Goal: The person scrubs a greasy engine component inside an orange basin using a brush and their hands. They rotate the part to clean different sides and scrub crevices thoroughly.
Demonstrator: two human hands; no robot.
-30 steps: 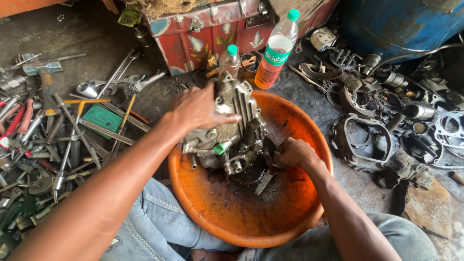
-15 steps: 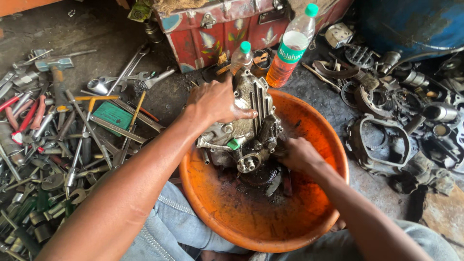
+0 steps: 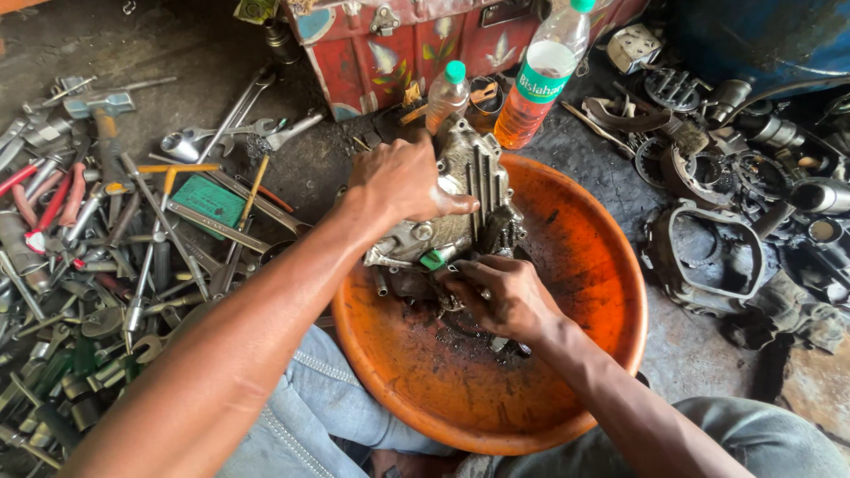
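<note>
While the left hand (image 3: pixel 403 181) is clamping its fingers over the top of the engine casing (image 3: pixel 452 208) propped on edge in the orange basin (image 3: pixel 602 292), it is best keeping the casing from rocking. The right hand (image 3: pixel 500 296), fingers curled, is gripping the casing's grimy lower end; the ribbed grey metal is looking oily.
</note>
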